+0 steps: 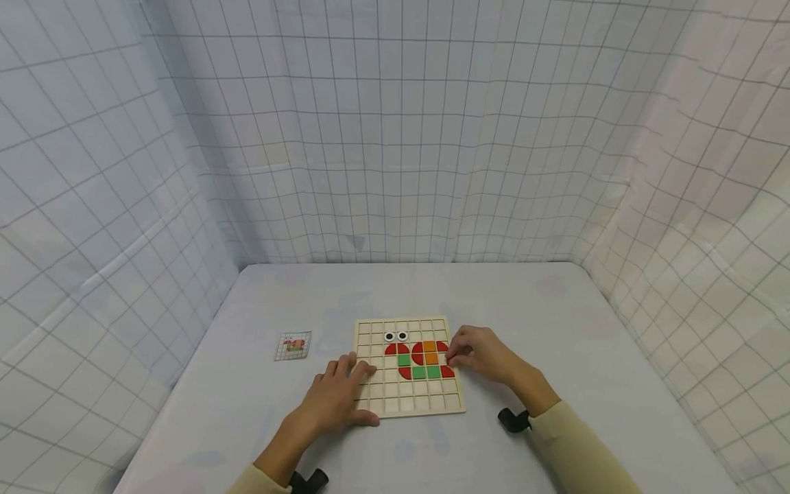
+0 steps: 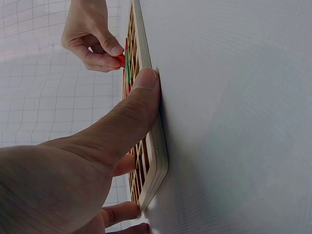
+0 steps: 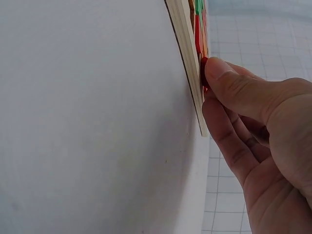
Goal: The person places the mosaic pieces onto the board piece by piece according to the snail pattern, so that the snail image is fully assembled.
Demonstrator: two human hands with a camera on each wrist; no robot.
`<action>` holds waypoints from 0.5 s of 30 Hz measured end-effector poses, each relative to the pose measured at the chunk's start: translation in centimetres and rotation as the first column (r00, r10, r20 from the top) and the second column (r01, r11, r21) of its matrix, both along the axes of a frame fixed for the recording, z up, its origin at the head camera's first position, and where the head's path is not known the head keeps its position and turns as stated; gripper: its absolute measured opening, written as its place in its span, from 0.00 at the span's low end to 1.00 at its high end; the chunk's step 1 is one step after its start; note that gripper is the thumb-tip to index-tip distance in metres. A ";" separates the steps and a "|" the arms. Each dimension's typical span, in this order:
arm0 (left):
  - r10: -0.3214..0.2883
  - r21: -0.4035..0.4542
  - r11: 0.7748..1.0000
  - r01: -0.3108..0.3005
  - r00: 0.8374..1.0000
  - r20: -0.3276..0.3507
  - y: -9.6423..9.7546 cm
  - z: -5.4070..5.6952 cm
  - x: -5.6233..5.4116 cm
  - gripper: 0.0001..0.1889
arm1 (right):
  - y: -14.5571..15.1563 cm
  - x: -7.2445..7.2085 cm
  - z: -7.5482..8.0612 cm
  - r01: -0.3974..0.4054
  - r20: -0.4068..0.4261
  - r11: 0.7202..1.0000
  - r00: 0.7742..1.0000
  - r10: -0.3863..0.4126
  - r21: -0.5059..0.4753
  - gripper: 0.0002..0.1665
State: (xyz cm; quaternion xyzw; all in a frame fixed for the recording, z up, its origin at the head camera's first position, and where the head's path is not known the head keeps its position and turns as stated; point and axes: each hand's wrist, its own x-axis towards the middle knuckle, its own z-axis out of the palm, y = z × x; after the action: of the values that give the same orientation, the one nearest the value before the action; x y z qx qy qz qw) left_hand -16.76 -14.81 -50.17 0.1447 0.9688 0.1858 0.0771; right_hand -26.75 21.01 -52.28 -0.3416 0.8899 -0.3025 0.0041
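A pale wooden grid board (image 1: pixel 407 405) lies on the table, with red, green and orange tiles (image 1: pixel 430 353) in its squares. Two eye tiles (image 1: pixel 396 336) sit above them. My left hand (image 1: pixel 336 394) rests at the board's near left corner, fingers spread along the left side and thumb against the near edge. At the right side of the board, my right hand (image 1: pixel 480 353) pinches a small red tile (image 2: pixel 120 60) between thumb and fingertips. The right wrist view shows this tile low against the board's surface, partly covered by the thumb; whether it is seated cannot be told.
A small picture card (image 1: pixel 293 346) with a coloured grid pattern lies left of the board. Pale grid-lined curtains (image 1: pixel 420 137) enclose the table (image 1: pixel 524 295) at the back and sides. Black wrist-worn devices (image 1: pixel 513 420) sit beneath both forearms.
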 end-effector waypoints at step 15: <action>0.008 -0.002 1.000 -0.008 1.000 0.006 0.1 0.0 -0.1 0.49 | -0.1 -0.4 0.1 -0.007 -0.027 0.999 1.000 0.008 0.042 0.08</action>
State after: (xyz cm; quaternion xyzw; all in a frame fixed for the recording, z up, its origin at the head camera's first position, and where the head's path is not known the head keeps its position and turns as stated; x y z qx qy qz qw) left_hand -16.82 -14.76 -50.14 0.1402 0.9693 0.1857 0.0795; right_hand -27.10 20.92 -52.19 -0.3488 0.8946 -0.2792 0.0003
